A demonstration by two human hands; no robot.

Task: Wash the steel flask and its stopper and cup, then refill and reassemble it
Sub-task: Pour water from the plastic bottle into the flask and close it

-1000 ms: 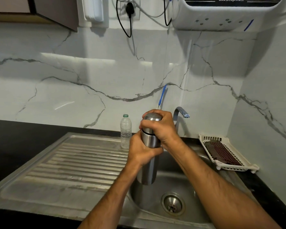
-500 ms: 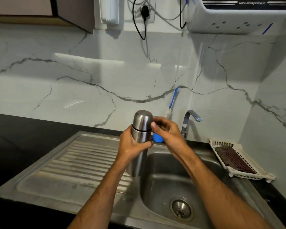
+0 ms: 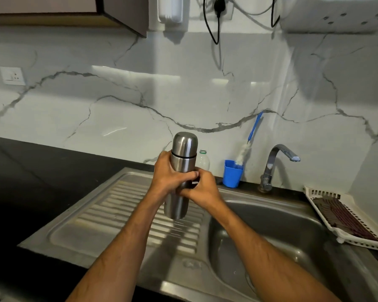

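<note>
Flask (image 3: 179, 171): steel, upright, its cup (image 3: 184, 143) seated on top above a dark seam; held in the air over the ribbed drainboard (image 3: 118, 205), just left of the basin (image 3: 271, 227). Left hand (image 3: 168, 179): wrapped round the flask's middle from its 9 o'clock side, fingers curled across the front. Right hand (image 3: 200, 189): closed on the body from 3 o'clock, just below the left, thumb and fingers pressed to the steel. The cup and upper body stand clear above both hands at 12 o'clock; the base shows below them at 6 o'clock. Bottle (image 3: 203, 160): clear plastic, behind the flask, mostly hidden. Holder (image 3: 232, 174): blue, at 3 o'clock of the flask by the wall, with a brush (image 3: 250, 136) standing in it, blue handle leaning on the marble. Tap (image 3: 277, 162): further toward 3 o'clock, spout turned right. Rack (image 3: 345, 216): white, at the basin's right edge, dark slats inside.
</note>
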